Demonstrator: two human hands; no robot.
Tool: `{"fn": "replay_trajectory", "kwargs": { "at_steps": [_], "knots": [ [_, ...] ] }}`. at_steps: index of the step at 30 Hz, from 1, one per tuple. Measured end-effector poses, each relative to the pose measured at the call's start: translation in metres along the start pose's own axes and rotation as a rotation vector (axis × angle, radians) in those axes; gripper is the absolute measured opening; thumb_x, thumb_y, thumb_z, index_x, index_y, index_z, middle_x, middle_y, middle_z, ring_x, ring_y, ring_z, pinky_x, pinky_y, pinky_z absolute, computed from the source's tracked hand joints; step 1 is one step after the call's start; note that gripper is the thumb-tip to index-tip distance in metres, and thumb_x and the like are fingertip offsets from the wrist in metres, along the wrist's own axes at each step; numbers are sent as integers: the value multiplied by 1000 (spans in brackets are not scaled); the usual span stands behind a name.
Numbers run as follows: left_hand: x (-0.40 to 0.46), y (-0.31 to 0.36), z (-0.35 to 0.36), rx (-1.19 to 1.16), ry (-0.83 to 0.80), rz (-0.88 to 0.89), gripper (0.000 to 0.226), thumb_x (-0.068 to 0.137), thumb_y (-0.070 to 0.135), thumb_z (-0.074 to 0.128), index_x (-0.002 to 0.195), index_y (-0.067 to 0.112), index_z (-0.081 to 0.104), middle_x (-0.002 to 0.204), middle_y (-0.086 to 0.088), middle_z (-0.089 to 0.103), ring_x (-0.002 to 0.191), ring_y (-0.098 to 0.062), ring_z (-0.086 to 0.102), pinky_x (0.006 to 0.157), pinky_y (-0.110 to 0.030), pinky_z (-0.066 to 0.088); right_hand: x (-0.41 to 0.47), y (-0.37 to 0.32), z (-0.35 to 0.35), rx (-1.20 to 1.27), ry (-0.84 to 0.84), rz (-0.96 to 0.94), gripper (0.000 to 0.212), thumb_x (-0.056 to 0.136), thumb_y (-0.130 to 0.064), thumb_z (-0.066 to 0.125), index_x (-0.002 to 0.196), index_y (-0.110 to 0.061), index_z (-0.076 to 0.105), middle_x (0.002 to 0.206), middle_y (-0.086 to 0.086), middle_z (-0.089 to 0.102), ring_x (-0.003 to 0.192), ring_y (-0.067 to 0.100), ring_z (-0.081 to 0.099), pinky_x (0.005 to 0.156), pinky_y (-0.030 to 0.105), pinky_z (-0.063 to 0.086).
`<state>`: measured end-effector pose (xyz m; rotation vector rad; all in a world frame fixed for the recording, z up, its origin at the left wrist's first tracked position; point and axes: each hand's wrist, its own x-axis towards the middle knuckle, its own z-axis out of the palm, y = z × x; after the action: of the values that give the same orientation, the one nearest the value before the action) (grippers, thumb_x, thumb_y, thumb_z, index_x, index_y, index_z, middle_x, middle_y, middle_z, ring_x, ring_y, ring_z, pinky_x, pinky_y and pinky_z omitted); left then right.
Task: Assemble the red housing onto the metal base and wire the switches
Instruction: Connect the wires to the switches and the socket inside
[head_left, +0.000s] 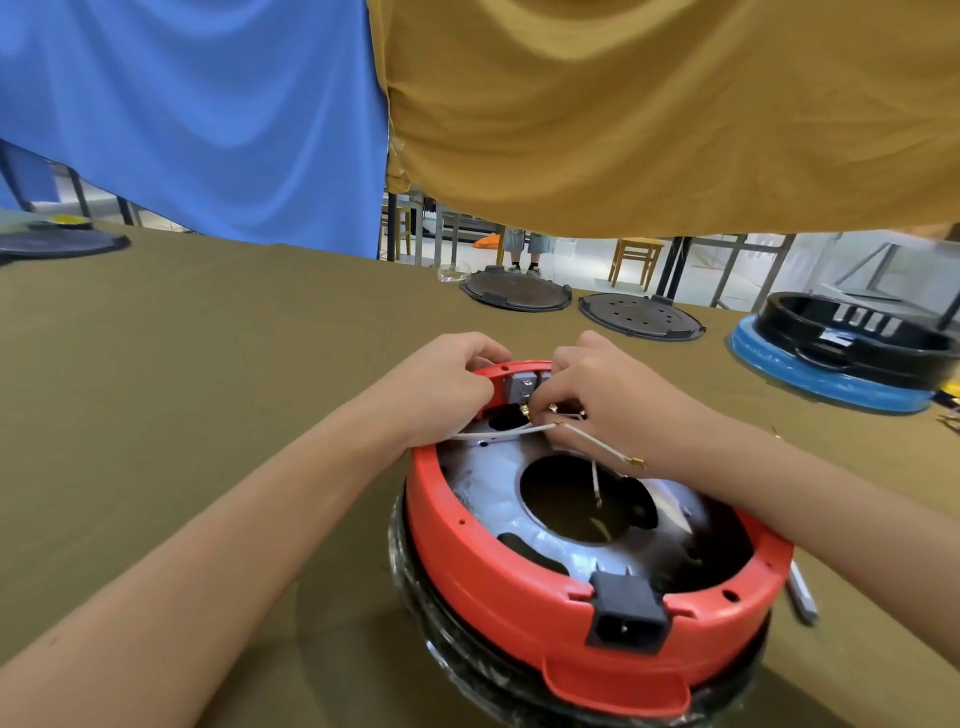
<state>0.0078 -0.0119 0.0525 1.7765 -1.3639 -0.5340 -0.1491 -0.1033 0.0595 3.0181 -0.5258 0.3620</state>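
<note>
- While both forearms are reaching forward from the bottom corners of the head view, the red housing (498, 587) is sitting ring-like around the metal base (498, 499), on a dark film-wrapped body on the olive bench (208, 389).
- Left hand (447, 384) is resting at the housing's far rim, wrist bent down, fingers (470, 376) curling over the rim beside the grey switch (522, 387); whether they are pinching anything I cannot tell.
- Right hand (597, 400) is arching over the far side of the base, its fingers bunching together and pinching at the white wires (514, 431) and their brass terminals (524, 413) just below the switch.
- One loose white lead with a brass terminal end (635, 461) is lying under the right wrist; another is hanging into the base's central hole.
- Black power socket (626, 613) is sitting in a notch on the housing's near rim.
- Further off, two dark round plates (517, 291) and a black ring on a blue base (831, 379) are lying on the bench.
- No readable writing or brand is showing on any part.
- Blue and mustard cloths (623, 114) are hanging overhead.
</note>
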Motion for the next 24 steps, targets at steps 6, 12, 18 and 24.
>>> {"fn": "replay_trajectory", "kwargs": {
  "at_steps": [6, 12, 18, 24],
  "knots": [
    [0, 0, 0, 13, -4, 5, 42, 88, -1, 44, 115, 24, 63, 94, 16, 63, 73, -5, 62, 65, -16, 48, 1, 2, 2, 17, 8, 13, 17, 93, -26, 58, 90, -29, 74, 79, -6, 45, 81, 12, 29, 65, 30, 23],
    [-1, 0, -1, 42, 0, 25, 37, 88, 1, 47, 110, 24, 65, 91, 8, 65, 68, -8, 61, 63, -22, 48, 1, 2, 2, -9, 36, 29, 18, 95, -30, 57, 91, -27, 74, 76, -8, 41, 82, 14, 31, 66, 30, 25],
    [-1, 0, -1, 82, -5, 51, 33, 90, 6, 49, 112, 23, 65, 98, 8, 66, 74, -4, 59, 61, -21, 41, -1, 4, 2, 15, 48, -19, 13, 94, -30, 56, 86, -31, 66, 74, -16, 38, 81, 13, 32, 69, 31, 34],
    [-1, -1, -1, 123, -9, 68, 33, 89, 4, 49, 113, 22, 63, 101, 3, 67, 76, -11, 62, 64, -24, 46, 2, -2, 3, -15, 60, -6, 17, 92, -28, 57, 76, -28, 64, 70, -13, 40, 80, 14, 34, 70, 38, 43]
  ]
}}
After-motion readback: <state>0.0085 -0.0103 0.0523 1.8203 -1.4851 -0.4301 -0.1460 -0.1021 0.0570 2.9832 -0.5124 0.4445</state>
